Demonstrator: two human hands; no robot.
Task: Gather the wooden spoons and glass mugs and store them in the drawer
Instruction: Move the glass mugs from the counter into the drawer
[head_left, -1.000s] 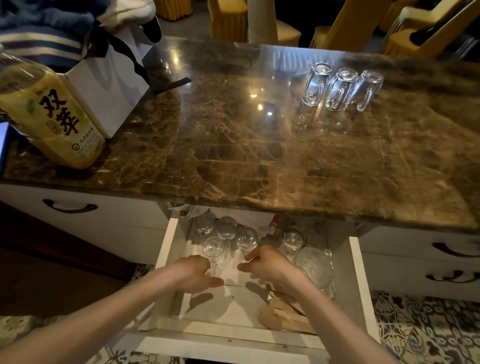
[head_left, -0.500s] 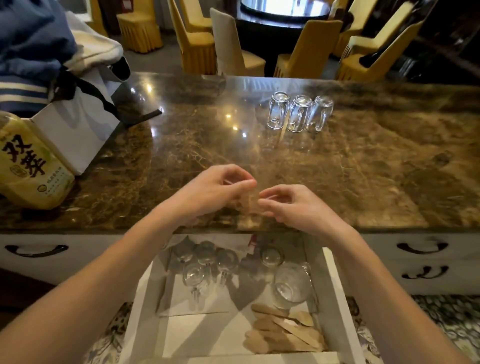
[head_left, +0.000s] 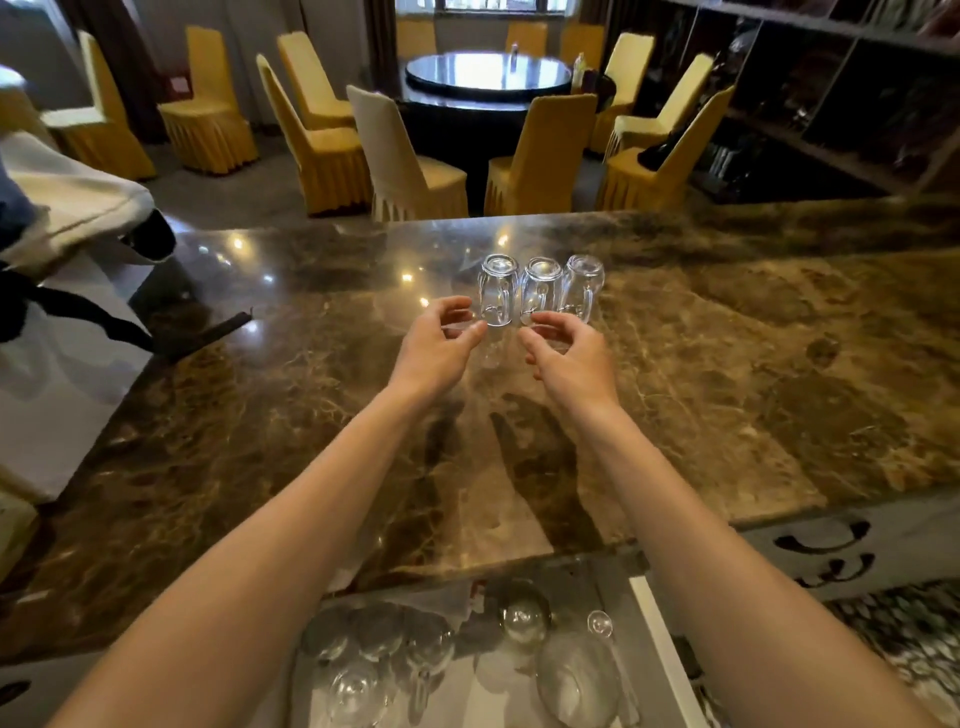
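Reach for three glass mugs (head_left: 540, 291) on counter (head_left: 727, 364). Left hand (head_left: 441, 343), right hand (head_left: 569, 353) fingers curled apart, empty. Next: grip handles, carry to drawer (head_left: 660, 639).

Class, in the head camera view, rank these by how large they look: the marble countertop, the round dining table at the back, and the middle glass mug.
1. marble countertop
2. round dining table, far off, so it looks smaller than it is
3. middle glass mug

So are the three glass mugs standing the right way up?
No, the three glass mugs stand upside down on the counter, bottoms facing up.
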